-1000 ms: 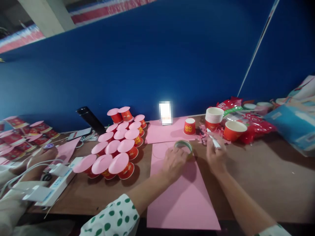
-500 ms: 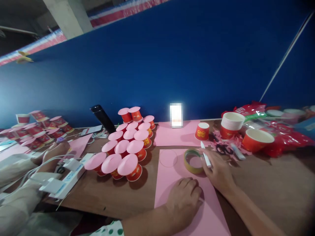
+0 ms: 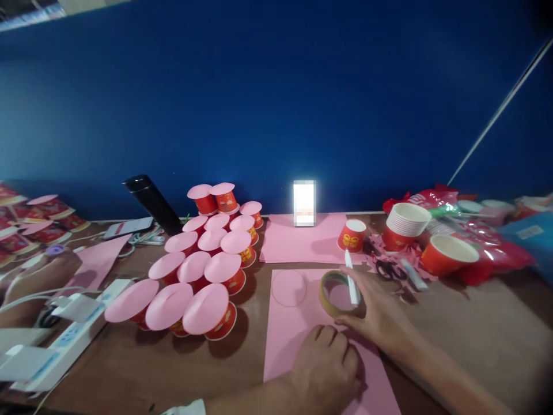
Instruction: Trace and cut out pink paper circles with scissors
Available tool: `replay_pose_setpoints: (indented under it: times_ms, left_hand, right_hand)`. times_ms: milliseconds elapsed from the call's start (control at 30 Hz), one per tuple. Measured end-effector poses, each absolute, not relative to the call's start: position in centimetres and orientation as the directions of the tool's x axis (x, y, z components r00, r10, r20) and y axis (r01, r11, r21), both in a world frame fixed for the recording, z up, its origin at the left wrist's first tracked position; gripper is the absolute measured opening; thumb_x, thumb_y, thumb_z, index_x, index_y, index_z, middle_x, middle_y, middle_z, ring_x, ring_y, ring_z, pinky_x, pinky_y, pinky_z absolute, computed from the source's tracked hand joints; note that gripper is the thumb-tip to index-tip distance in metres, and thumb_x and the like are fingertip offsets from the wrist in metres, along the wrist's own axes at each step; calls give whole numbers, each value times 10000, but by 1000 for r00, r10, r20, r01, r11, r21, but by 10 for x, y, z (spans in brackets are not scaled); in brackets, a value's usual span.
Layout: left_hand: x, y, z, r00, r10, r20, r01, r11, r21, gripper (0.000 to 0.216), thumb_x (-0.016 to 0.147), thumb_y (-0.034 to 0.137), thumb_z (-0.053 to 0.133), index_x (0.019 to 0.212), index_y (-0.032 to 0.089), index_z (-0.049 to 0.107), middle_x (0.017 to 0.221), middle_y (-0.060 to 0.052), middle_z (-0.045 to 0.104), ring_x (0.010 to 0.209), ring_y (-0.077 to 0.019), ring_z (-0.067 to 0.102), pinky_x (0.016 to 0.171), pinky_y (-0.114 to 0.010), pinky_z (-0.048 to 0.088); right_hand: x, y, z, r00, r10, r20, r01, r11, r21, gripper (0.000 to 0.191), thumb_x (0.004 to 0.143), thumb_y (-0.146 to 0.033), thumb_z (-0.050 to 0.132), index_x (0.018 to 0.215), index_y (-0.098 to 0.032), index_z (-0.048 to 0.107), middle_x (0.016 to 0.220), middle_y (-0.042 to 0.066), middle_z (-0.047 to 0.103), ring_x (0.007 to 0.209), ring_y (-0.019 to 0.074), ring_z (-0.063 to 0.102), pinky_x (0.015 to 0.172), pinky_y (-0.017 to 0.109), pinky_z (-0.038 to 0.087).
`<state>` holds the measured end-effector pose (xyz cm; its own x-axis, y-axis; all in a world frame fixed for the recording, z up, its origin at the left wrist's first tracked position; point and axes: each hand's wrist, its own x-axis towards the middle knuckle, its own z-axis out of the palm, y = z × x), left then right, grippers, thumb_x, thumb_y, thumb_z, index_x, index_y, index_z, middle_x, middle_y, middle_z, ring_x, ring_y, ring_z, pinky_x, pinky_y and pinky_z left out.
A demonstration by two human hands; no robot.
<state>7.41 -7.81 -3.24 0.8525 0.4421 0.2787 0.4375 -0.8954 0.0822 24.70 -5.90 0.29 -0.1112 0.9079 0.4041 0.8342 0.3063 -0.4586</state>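
Observation:
A pink sheet of paper [image 3: 280, 340] with a drawn circle at its upper left lies before me. My left hand [image 3: 326, 366] rests on its lower part, fingers curled under; what they may hold is hidden. On the sheet's upper right sits a tape roll [image 3: 325, 305] laid flat. My right hand [image 3: 375, 311] grips the roll's right side, with thumb and fingers round its edge. The same hand holds a white marker [image 3: 352, 279], which slants across the roll.
Several red paper cups with pink discs [image 3: 207, 308] stand at left, near a power strip [image 3: 71, 340] and a black flask [image 3: 153, 202]. Behind are pink sheets [image 3: 294, 242] and a red cup [image 3: 352, 237]. Stacked cups [image 3: 406, 222] and scissors [image 3: 386, 270] lie right. A co-worker's hand [image 3: 43, 276] is far left.
My right hand has spread its thumb down and closed round the tape roll, the marker still in it. My left hand stays on the sheet. The view has shifted slightly right.

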Motion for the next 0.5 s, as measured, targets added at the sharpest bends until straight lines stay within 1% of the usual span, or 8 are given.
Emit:
replay_pose_setpoints:
  times_ms: [100,167,233,300,367,500]
  left_hand:
    - [74,-75,-41,818,441,370,440,-893,92,412,695,538,546,825,148,547,811,-71,560,781,-202,506,656,-328,421]
    - [74,-72,-47,783,417,462,434,-898,74,392,690,531,554,797,154,548,792,-67,564,737,-192,510,621,-315,420]
    - [76,-70,-52,737,387,554,442,-896,38,291,709,443,572,774,160,550,769,-59,571,692,-177,512,590,-298,418]
    - [79,-71,-57,686,390,615,478,-878,24,173,721,332,577,760,166,555,750,-51,579,668,-166,518,577,-290,422]
    - [84,-73,-64,647,419,636,518,-855,36,117,729,286,566,754,172,562,748,-48,590,668,-167,531,583,-298,436]
    - [94,-76,-79,630,466,621,569,-821,37,56,707,257,577,709,201,572,755,-49,613,678,-181,552,600,-342,471]
  right_hand:
    - [245,-55,-3,-117,898,425,845,315,-432,734,637,-390,660,1284,-217,360,1246,107,503,1150,293,457,911,443,422]
    - [244,-52,-5,-101,901,422,850,298,-433,750,644,-391,655,1299,-219,333,1253,112,495,1153,299,455,903,439,431]
    - [243,-51,-7,-78,906,415,854,276,-441,793,636,-411,659,1316,-224,297,1252,115,494,1142,306,465,886,434,445]
    - [241,-48,-9,-50,915,399,854,247,-458,821,628,-431,663,1324,-227,277,1252,116,491,1129,309,477,870,428,458]
    - [240,-46,-12,-21,925,380,849,217,-482,824,631,-438,661,1326,-225,273,1264,116,477,1130,309,476,864,426,462]
    - [238,-42,-20,27,929,369,827,187,-530,838,623,-425,664,1330,-219,265,1282,119,457,1141,322,460,869,441,456]
